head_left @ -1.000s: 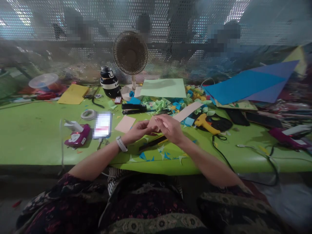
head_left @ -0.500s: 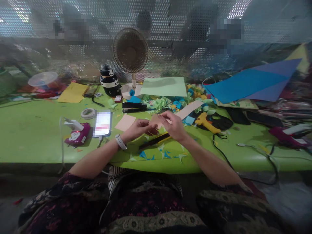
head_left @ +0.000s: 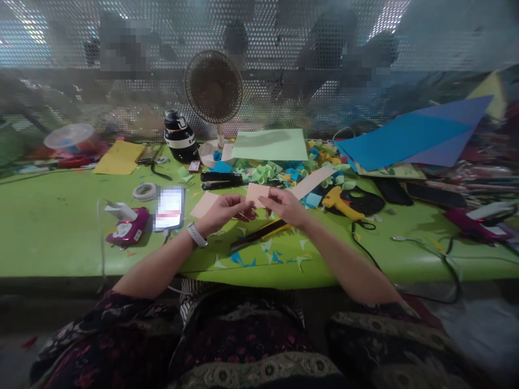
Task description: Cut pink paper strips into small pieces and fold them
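A small piece of pale pink paper [head_left: 258, 193] is held up between my two hands above the green table. My left hand [head_left: 229, 212], with a white watch at its wrist, pinches the paper's lower left edge. On the other side, my right hand [head_left: 284, 206] grips its right edge between thumb and fingers. Another pale pink paper piece [head_left: 204, 204] lies flat beside my left hand, partly covered by it. Beyond my right hand rests a long pink paper strip [head_left: 314, 181]. Below the hands lies a black and yellow utility knife [head_left: 259, 235].
Blue and white paper scraps [head_left: 243, 260] lie near the front edge. A black stapler [head_left: 221, 179], a phone [head_left: 169, 208] and a tape roll [head_left: 145, 191] sit left. A yellow glue gun [head_left: 340, 203] lies right. Behind stand a fan [head_left: 213, 86] and a dark bottle [head_left: 180, 138].
The small pink paper has been turned more upright, and its face now shows as a square. My right hand's fingers have shifted lower along its edge. The view has shifted slightly.
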Available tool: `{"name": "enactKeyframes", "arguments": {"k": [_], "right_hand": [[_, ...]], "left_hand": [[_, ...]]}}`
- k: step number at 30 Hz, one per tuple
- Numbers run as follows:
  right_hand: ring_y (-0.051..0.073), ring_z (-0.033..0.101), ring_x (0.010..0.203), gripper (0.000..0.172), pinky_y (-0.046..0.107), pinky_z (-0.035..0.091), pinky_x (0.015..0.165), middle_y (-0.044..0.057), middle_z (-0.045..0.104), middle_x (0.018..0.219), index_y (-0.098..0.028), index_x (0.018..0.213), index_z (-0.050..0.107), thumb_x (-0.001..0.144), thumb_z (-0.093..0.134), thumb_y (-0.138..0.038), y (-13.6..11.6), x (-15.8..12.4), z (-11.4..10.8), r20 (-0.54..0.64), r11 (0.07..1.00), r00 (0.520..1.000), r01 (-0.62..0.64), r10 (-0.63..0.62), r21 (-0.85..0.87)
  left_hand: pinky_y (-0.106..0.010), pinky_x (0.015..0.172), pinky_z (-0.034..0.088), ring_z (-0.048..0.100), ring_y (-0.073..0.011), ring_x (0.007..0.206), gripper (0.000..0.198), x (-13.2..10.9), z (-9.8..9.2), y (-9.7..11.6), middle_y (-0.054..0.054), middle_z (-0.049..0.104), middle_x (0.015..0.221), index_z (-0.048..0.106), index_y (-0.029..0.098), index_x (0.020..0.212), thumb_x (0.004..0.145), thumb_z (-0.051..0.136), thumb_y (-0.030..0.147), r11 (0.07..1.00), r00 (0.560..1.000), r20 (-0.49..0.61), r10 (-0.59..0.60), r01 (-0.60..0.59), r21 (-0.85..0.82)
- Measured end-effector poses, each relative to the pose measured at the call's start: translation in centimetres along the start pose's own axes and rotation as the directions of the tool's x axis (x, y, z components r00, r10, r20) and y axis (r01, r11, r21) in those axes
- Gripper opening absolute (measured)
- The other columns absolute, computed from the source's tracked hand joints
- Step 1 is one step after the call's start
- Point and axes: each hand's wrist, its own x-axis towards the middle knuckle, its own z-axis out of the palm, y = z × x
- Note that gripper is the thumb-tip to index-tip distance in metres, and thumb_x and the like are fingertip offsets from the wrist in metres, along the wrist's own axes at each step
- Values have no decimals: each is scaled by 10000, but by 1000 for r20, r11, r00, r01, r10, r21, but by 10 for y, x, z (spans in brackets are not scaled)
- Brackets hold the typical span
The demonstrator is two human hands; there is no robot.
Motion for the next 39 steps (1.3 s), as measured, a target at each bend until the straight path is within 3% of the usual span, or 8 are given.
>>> {"name": "enactKeyframes", "arguments": {"k": [5,9,17,22,25,30,36,39], "right_hand": [[130,624,598,357,286,560,603,19,682,685,-151,864,678,732,765,-472,-6,-1,5,35,982,993,-113,109,151],[112,595,547,329,266,546,564,-4,657,624,-162,757,654,672,795,-446,-9,-2,9,32,980,994,-109,105,167],[101,592,508,225,236,526,517,-1,669,607,-167,701,639,706,735,-371,-7,1,1,70,988,993,-102,95,113],[107,601,509,195,236,532,520,-2,660,577,-175,684,609,718,718,-333,-3,4,-11,-20,980,994,-104,109,167],[110,606,534,238,241,533,532,2,657,600,-176,721,607,759,714,-386,-2,5,-10,-16,978,991,-128,132,168],[109,598,561,281,255,523,577,-24,628,623,-198,758,547,823,690,-431,1,4,-2,15,994,999,-49,48,98],[116,582,555,222,263,482,584,-43,580,602,-202,774,540,889,609,-378,0,2,-3,195,1000,981,-7,10,-18],[119,585,554,229,261,469,573,-42,575,602,-203,752,533,889,606,-372,-2,1,-5,207,999,978,7,2,-44]], "left_hand": [[-269,700,593,704,-130,670,438,0,3,2,-55,748,771,638,146,788,771,750,569,999,997,-62,36,-34,33],[-270,703,598,706,-132,664,437,-1,6,3,-48,742,753,624,149,792,772,751,567,998,997,-65,41,-37,58],[-270,701,592,690,-119,640,439,-1,6,2,-51,739,748,616,142,790,766,761,555,1000,998,-61,15,-14,19],[-256,697,583,697,-117,684,423,3,0,0,-37,734,767,611,141,826,770,768,530,996,987,-151,51,-61,-65],[-269,714,586,703,-125,695,431,3,1,-2,-46,741,779,612,142,834,771,762,542,996,987,-154,49,-59,-61],[-282,723,589,719,-144,728,398,1,2,-3,-83,765,850,663,138,864,807,738,525,1000,994,-112,5,-7,-16],[-326,759,603,741,-190,760,409,2,-4,-3,-140,779,889,735,102,942,760,799,462,998,997,50,-61,62,-12],[-343,772,612,748,-202,767,406,2,-5,0,-156,778,883,738,89,905,775,783,471,997,991,114,-77,74,25]]}}
